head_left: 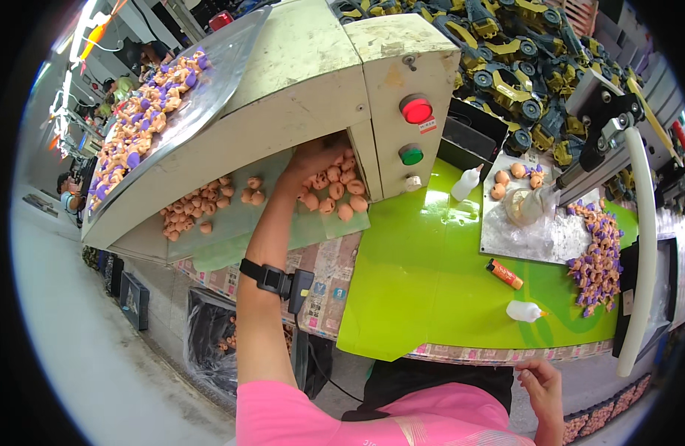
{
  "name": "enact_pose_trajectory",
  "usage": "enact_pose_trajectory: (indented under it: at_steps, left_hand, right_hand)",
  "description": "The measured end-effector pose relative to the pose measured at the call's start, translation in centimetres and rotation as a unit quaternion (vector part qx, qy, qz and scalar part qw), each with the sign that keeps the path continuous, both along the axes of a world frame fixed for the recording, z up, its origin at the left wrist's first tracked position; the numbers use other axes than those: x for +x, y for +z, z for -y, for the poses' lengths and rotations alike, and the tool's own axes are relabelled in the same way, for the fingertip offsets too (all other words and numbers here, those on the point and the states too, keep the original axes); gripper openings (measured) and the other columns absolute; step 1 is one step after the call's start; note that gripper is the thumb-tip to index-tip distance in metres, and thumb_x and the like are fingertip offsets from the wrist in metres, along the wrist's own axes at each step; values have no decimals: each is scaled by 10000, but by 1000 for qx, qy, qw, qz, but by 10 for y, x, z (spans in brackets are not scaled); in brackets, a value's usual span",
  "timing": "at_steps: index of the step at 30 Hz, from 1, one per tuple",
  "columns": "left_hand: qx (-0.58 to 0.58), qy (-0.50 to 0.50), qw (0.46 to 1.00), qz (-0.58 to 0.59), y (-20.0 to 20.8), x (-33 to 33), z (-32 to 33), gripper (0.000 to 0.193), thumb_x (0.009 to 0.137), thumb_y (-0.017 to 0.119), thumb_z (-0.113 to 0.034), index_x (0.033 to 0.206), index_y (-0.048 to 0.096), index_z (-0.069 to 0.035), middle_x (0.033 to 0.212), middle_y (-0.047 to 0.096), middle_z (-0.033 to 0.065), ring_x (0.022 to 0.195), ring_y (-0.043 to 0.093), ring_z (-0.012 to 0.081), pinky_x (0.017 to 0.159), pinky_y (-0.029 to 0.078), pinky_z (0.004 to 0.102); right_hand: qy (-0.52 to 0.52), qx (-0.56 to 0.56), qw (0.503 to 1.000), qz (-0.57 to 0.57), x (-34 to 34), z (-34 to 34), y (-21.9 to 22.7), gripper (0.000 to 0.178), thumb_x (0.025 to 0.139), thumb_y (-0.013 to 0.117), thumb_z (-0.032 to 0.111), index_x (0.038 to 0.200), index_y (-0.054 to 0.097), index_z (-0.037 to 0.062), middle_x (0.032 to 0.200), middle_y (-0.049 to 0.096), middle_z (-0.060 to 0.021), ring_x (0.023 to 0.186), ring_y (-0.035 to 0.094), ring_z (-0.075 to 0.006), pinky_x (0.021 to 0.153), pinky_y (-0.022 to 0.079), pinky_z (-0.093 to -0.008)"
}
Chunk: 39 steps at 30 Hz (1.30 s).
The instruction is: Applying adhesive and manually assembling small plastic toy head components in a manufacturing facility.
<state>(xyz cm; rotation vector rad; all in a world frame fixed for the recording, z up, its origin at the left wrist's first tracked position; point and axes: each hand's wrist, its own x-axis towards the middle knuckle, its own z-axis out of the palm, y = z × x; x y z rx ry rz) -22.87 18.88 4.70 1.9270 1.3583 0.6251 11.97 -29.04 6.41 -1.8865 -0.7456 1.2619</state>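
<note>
Pieces [336,190], peach and roughly round, sit in the opening of the beige machine [298,70], left of centre in the frame. Three groups: a big loose one at left, a few in the middle, another at the right end by the left hand [322,154].

Left hand is reached into that opening, just above the right-hand group. Fingers lost in shadow; can't tell if they're wide, narrow or gripping. Black strap [272,279] around that forearm, with a small box on it.

Right hand [543,386] is lower right, just off the near edge of the green mat [409,282]. Fingers loosely bent, narrow gap to the thumb.

Machine's front panel, upper centre: red button [417,110] above green button [411,154].

On the mat, right of centre: one white bottle [467,183] standing at the back, a second one on its side near the front edge, orange-and-black tube [504,273] between. Metal plate [498,241] behind the tube, purple-and-peach parts [596,256] heaped at its right.

Upper left: metal tray [235,70] with more of those parts. Upper right: piled yellow-and-dark toy vehicles [506,82].
</note>
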Motion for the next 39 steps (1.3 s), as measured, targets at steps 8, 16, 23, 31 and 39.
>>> enact_pose_trajectory:
  at_steps: [8,16,23,31,39]
  left_hand:
    - [76,-22,997,-3,-20,2,39,258,865,605,-196,1064,648,-38,938,671,120,809,641,187,747,499,314]
    - [420,121,895,-91,-36,33,99,278,776,619,-182,1039,654,-98,1011,651,120,1068,549,355,892,446,467]
    - [402,142,904,-41,-46,39,130,266,802,634,-186,1056,644,-107,1008,641,91,1002,555,322,882,411,464]
    - [269,125,950,101,-41,37,170,189,823,615,-92,1004,659,-63,961,649,79,952,569,284,800,441,397]
    - [171,9,952,255,-38,31,185,169,919,528,-61,926,668,34,969,666,116,937,598,202,841,475,315]
  right_hand:
    - [-4,37,999,-33,16,7,-13,117,871,599,6,973,656,-3,906,669,-33,747,587,-75,650,472,-223]
    - [110,181,973,87,8,5,-16,150,827,626,-7,972,662,14,875,649,-70,764,614,-156,652,494,-273]
    - [385,373,820,202,-100,-103,-20,437,812,629,87,1239,543,53,1276,503,-167,1114,510,-346,913,438,-444]
    - [314,425,757,385,-199,-186,-56,410,790,579,128,1193,550,59,1320,471,-157,1282,413,-331,973,379,-443]
    - [278,464,745,390,-197,-215,-67,247,759,678,199,960,595,82,1109,556,-80,1171,476,-285,974,366,-466]
